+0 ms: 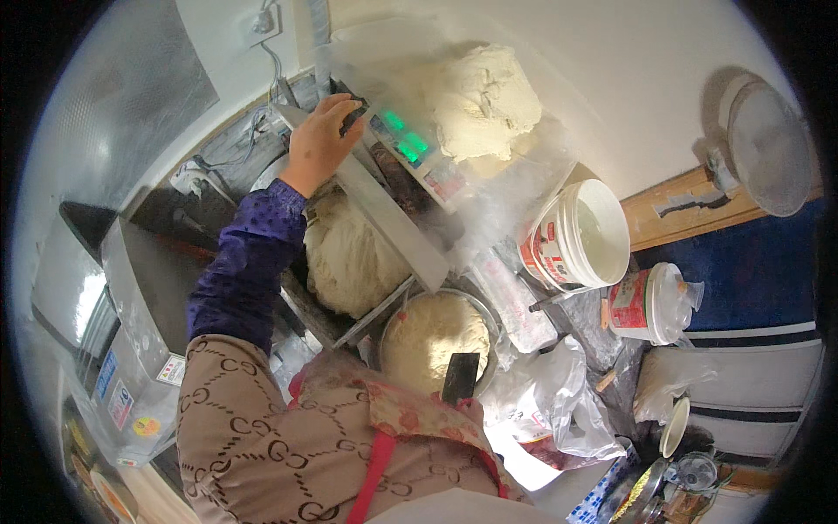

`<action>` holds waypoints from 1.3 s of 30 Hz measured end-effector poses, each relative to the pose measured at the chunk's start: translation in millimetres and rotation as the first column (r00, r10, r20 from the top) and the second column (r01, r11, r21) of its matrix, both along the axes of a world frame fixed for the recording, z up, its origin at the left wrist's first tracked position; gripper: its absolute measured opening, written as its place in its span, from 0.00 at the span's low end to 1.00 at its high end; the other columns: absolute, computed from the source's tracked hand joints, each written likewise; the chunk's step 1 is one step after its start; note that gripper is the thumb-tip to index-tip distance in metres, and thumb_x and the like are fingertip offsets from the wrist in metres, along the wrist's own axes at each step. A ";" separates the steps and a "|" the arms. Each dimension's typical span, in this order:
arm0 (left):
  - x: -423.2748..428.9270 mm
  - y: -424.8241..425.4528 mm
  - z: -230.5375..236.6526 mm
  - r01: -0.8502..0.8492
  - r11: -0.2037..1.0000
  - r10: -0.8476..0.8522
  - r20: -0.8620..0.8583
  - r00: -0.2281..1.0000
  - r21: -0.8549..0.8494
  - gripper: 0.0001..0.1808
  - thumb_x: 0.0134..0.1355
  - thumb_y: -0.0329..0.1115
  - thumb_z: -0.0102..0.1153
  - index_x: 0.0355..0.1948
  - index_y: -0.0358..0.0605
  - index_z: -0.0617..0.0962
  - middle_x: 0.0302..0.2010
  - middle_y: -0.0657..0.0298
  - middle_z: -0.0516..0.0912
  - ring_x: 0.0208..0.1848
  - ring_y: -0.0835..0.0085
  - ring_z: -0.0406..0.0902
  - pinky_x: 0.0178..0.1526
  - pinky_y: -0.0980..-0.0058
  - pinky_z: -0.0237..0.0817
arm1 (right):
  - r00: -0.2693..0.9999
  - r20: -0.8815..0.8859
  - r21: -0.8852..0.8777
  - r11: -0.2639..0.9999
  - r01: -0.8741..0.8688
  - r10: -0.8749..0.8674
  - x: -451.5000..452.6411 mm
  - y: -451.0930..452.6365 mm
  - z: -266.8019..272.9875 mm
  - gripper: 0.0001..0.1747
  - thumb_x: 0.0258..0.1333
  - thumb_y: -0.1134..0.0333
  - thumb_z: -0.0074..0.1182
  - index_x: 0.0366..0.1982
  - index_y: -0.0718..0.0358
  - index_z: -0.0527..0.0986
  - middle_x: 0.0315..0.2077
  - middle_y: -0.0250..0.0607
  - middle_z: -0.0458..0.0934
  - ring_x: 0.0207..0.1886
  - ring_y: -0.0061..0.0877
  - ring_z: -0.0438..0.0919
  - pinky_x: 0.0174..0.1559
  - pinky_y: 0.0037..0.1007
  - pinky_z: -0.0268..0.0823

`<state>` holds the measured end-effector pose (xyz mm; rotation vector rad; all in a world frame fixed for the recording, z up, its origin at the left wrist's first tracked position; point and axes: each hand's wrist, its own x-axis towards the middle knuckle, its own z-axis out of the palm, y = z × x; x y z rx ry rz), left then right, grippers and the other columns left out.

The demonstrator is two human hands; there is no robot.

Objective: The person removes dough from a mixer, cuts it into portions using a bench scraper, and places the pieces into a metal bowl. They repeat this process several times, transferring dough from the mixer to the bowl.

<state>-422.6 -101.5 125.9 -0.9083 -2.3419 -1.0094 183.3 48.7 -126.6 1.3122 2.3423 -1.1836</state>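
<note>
My left hand (325, 145) reaches over a pale metal panel (393, 219), its fingers curled at a small black part (354, 116) behind it; whether they grip it is unclear. Below that arm, a large mass of dough (353, 252) sits in a metal trough. A digital scale (409, 147) with lit green digits stands beyond the panel. My right hand (470, 410), mostly hidden by the apron and sleeve, holds a dark flat rectangular blade (461, 377). That blade lies over a round metal bowl (486, 314) containing more dough (429, 340).
A big dough lump (491, 101) rests on plastic sheeting past the scale. To the right are an open white bucket (576, 232), a smaller tub (648, 304), a long wrapped package (514, 304) and a plastic bag (556, 399). A metal machine (141, 295) stands left; cables hang behind.
</note>
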 end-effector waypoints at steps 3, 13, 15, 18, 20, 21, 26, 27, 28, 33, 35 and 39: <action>7.3 -8.0 -1.0 0.000 0.999 -0.002 0.034 0.999 0.053 0.15 0.62 0.42 0.59 0.48 0.49 0.81 0.55 0.61 0.79 0.48 0.58 0.80 0.45 0.64 0.73 | 0.978 -0.109 0.187 0.970 -0.155 0.178 -14.7 7.9 2.9 0.13 0.57 0.63 0.56 0.34 0.67 0.80 0.26 0.51 0.81 0.32 0.37 0.82 0.34 0.40 0.71; 7.5 -24.7 -4.7 0.038 0.989 -0.050 0.085 0.995 0.140 0.15 0.60 0.36 0.60 0.48 0.48 0.80 0.55 0.60 0.79 0.49 0.58 0.80 0.46 0.64 0.73 | 0.984 -0.132 0.038 0.992 0.123 -0.117 -89.1 21.6 25.1 0.16 0.59 0.61 0.54 0.34 0.70 0.74 0.21 0.49 0.77 0.24 0.38 0.79 0.26 0.35 0.71; 5.2 -22.7 -6.8 0.049 0.990 -0.062 0.096 0.993 0.134 0.16 0.60 0.35 0.60 0.49 0.49 0.80 0.55 0.60 0.78 0.50 0.59 0.80 0.47 0.65 0.73 | 0.967 -0.055 -0.163 0.958 0.238 -0.249 -99.4 17.8 26.1 0.17 0.61 0.60 0.53 0.37 0.71 0.74 0.22 0.49 0.76 0.23 0.36 0.79 0.25 0.34 0.70; -1.9 -15.4 -10.4 0.020 0.997 -0.023 0.051 0.998 0.073 0.16 0.60 0.34 0.60 0.50 0.49 0.80 0.57 0.60 0.78 0.51 0.61 0.80 0.49 0.66 0.72 | 0.937 -0.059 -0.206 0.923 0.326 -0.344 -106.3 15.0 26.3 0.18 0.63 0.59 0.53 0.39 0.71 0.74 0.21 0.45 0.76 0.21 0.33 0.78 0.24 0.33 0.69; -8.1 -9.6 -12.8 0.029 0.999 -0.030 0.048 0.998 0.016 0.17 0.61 0.34 0.59 0.52 0.51 0.80 0.57 0.61 0.78 0.48 0.64 0.80 0.48 0.68 0.72 | 0.957 -0.105 -0.170 0.953 0.251 -0.271 -104.5 15.1 34.0 0.19 0.63 0.57 0.54 0.39 0.70 0.74 0.21 0.40 0.75 0.21 0.28 0.77 0.23 0.31 0.68; -10.6 -6.8 -14.2 0.054 0.998 -0.055 0.043 0.998 0.017 0.17 0.62 0.35 0.59 0.52 0.51 0.80 0.57 0.61 0.78 0.47 0.65 0.80 0.48 0.68 0.72 | 0.941 -0.069 -0.244 0.921 0.305 -0.330 -102.9 16.7 41.4 0.19 0.62 0.56 0.55 0.37 0.68 0.75 0.20 0.38 0.75 0.20 0.26 0.77 0.23 0.29 0.68; -22.8 -3.8 -23.6 0.053 0.997 -0.049 0.060 0.997 -0.063 0.17 0.65 0.40 0.57 0.55 0.53 0.80 0.57 0.60 0.78 0.44 0.69 0.80 0.46 0.68 0.72 | 0.580 -0.102 -0.684 0.480 0.549 -0.808 -101.5 22.4 99.9 0.17 0.63 0.54 0.55 0.25 0.57 0.71 0.13 0.27 0.67 0.13 0.19 0.65 0.17 0.25 0.55; -25.0 -4.7 -26.0 0.030 0.994 -0.025 0.042 0.999 -0.104 0.17 0.65 0.40 0.57 0.55 0.54 0.80 0.57 0.61 0.78 0.44 0.69 0.80 0.46 0.68 0.72 | 0.580 -0.102 -0.695 0.475 0.539 -0.808 -102.3 22.6 110.1 0.17 0.63 0.53 0.55 0.25 0.56 0.70 0.13 0.27 0.67 0.13 0.19 0.64 0.17 0.25 0.53; -27.6 -5.2 -28.4 0.015 0.993 -0.015 0.007 1.000 -0.117 0.17 0.66 0.40 0.56 0.55 0.54 0.80 0.57 0.61 0.78 0.43 0.70 0.81 0.46 0.68 0.72 | 0.527 -0.063 -0.775 0.374 0.510 -0.848 -100.5 24.7 120.1 0.18 0.63 0.54 0.55 0.25 0.56 0.70 0.12 0.26 0.65 0.13 0.18 0.63 0.18 0.24 0.52; -47.9 -10.7 -40.1 0.003 0.983 0.000 0.014 1.000 -0.186 0.17 0.66 0.42 0.56 0.55 0.56 0.80 0.58 0.61 0.77 0.45 0.70 0.81 0.48 0.68 0.72 | 0.448 -0.161 -0.802 0.381 0.460 -0.879 -81.7 20.8 131.9 0.15 0.62 0.54 0.57 0.30 0.57 0.70 0.17 0.27 0.69 0.16 0.16 0.64 0.20 0.22 0.56; -59.4 -9.0 -43.3 -0.020 0.980 0.008 -0.063 0.998 -0.196 0.18 0.65 0.43 0.57 0.55 0.55 0.80 0.58 0.61 0.78 0.47 0.71 0.81 0.48 0.68 0.72 | 0.423 -0.134 -0.828 0.336 0.448 -0.896 -73.0 18.2 126.5 0.15 0.62 0.54 0.57 0.32 0.57 0.70 0.19 0.26 0.70 0.16 0.15 0.64 0.21 0.21 0.57; -71.0 1.9 -42.7 0.000 0.953 -0.089 -0.281 0.955 -0.302 0.20 0.63 0.47 0.57 0.50 0.47 0.81 0.55 0.54 0.79 0.54 0.54 0.77 0.55 0.62 0.69 | 0.448 -0.135 -0.899 0.300 0.320 -0.884 -58.4 15.0 120.5 0.15 0.63 0.54 0.56 0.32 0.57 0.70 0.19 0.26 0.68 0.15 0.14 0.61 0.21 0.20 0.57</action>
